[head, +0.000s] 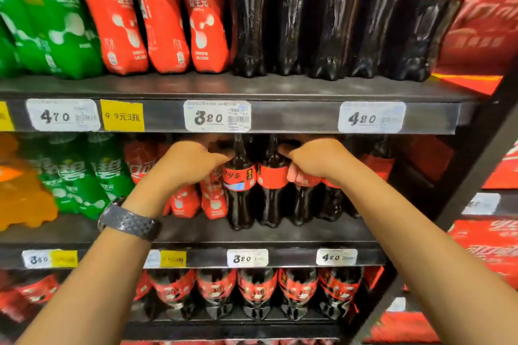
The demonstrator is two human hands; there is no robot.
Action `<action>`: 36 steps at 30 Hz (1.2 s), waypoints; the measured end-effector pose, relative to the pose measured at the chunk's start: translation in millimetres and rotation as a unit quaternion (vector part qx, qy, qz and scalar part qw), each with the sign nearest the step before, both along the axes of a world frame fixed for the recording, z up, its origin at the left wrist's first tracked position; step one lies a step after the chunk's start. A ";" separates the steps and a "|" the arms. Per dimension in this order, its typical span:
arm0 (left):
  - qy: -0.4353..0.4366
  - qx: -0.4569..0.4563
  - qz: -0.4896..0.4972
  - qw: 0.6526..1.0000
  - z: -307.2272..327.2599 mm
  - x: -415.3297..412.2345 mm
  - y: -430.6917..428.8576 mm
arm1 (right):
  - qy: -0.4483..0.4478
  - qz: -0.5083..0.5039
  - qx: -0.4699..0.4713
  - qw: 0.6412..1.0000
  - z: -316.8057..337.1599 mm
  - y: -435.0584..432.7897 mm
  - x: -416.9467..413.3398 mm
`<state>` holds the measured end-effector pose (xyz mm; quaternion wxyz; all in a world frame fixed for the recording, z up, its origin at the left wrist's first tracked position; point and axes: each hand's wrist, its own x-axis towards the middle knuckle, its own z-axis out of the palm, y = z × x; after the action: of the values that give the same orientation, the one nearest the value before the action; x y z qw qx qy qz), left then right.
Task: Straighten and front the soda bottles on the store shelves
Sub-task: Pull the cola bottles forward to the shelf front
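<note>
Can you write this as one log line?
place: middle shelf | left hand: at red bottle, grip hidden | right hand: grips cola bottle

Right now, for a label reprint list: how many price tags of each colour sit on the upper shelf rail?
White tags: 3
Yellow tags: 2, one cut off by the left picture edge
Total: 5

I'm seeing dark shelves [294, 117] running across; white and yellow price tags [217, 116] are lining their front rails, and red cartons [482, 36] are sitting stacked at three o'clock.
</note>
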<state>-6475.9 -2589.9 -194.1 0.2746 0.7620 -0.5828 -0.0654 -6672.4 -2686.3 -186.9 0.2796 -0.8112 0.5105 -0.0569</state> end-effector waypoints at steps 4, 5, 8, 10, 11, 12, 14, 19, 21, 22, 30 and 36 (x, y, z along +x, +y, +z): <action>0.038 -0.041 0.038 0.998 -7.1 -3.7 -4.3 | 0.025 -0.014 -0.135 0.990 -1.7 6.7 -3.1; 0.031 -0.056 0.050 0.997 -10.7 -5.9 -5.0 | 0.007 -0.036 -0.163 0.986 -3.3 9.1 -3.1; 0.035 -0.121 0.049 0.991 -14.8 -11.3 -1.5 | 0.027 -0.037 -0.239 0.970 -8.1 9.6 -3.5; 0.082 -0.135 0.015 0.987 -12.5 -7.3 -1.1 | -0.034 -0.064 -0.156 0.985 -6.7 8.7 -5.7; 0.118 -0.136 -0.007 0.984 -10.6 -4.4 -1.9 | -0.058 -0.071 -0.121 0.988 -5.7 8.2 -7.2; 0.148 -0.136 -0.023 0.979 -9.5 -2.1 -2.8 | -0.067 -0.078 -0.094 0.990 -5.6 6.2 -6.7; 0.166 -0.126 -0.028 0.978 -7.9 0.2 -7.3 | -0.074 -0.092 -0.064 0.991 -3.6 3.2 -5.0; 0.134 -0.137 0.007 0.981 -14.3 -0.2 -14.7 | -0.071 -0.052 -0.176 0.981 -4.6 3.1 -4.2; 0.104 -0.141 0.023 0.984 -15.7 -1.7 -14.8 | -0.060 -0.047 -0.226 0.971 -6.6 3.1 -4.3; 0.107 -0.143 0.020 0.984 -15.9 -2.5 -14.7 | -0.055 -0.047 -0.230 0.971 -5.9 3.3 -4.4; 0.129 -0.143 -0.028 0.981 -11.6 -0.2 -12.7 | -0.023 -0.076 -0.097 0.992 -4.5 6.1 -2.5; 0.180 -0.115 -0.001 0.977 -10.0 -8.4 -5.1 | -0.065 -0.079 -0.238 0.966 -10.8 13.9 4.8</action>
<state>-6484.3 -2595.1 -204.1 0.4603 0.7005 -0.5285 -0.1346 -6667.6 -2672.4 -197.7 0.1059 -0.8061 0.5251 -0.2515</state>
